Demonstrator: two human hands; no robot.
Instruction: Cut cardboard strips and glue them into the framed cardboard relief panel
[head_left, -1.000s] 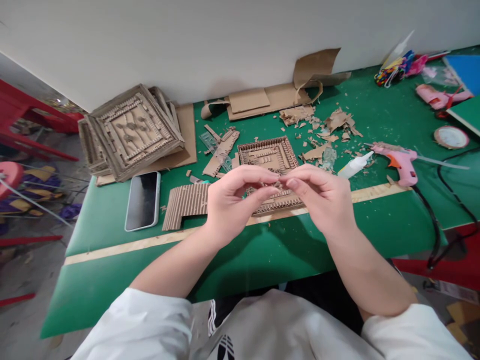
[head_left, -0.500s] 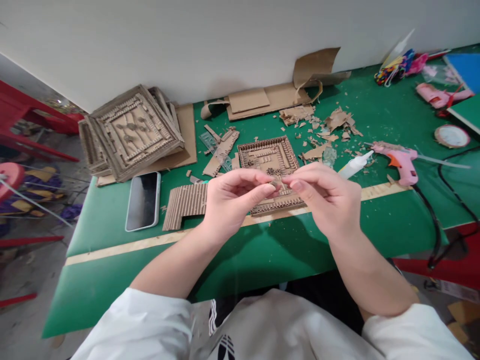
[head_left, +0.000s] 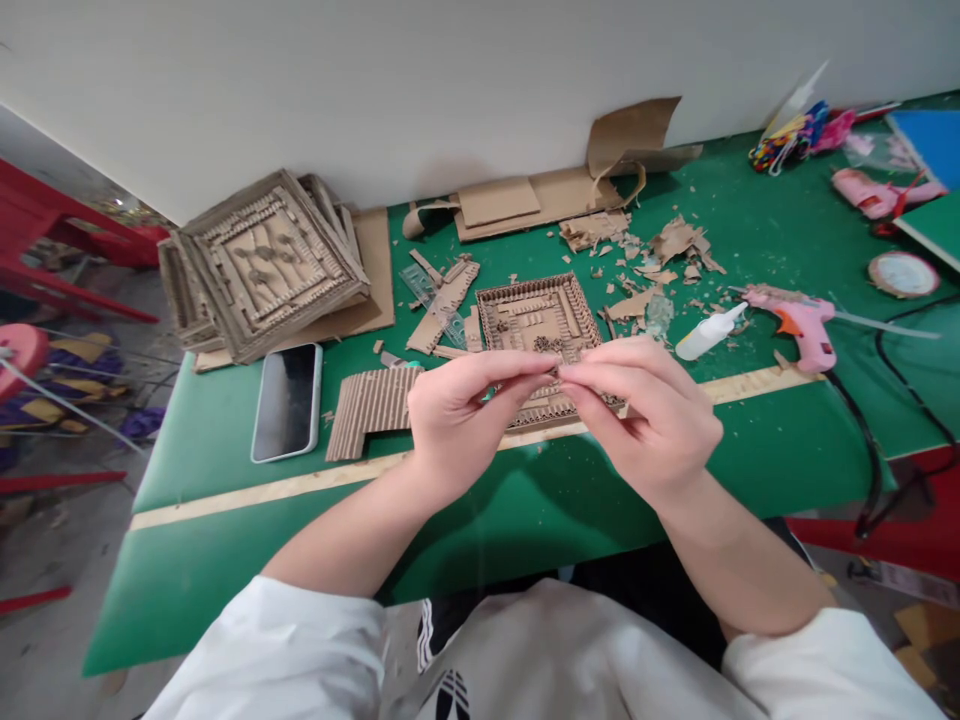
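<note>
The left hand [head_left: 472, 415] and right hand [head_left: 651, 420] both pinch a tiny brown bit [head_left: 556, 369]. A cardboard tray [head_left: 551, 317] peeks out toward twelve o'clock; a phone [head_left: 286, 403] lies at nine.

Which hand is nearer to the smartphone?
Left. The left hand is to the right of the smartphone, with a corrugated cardboard piece between them; the right hand is farther off on that same side.
</note>
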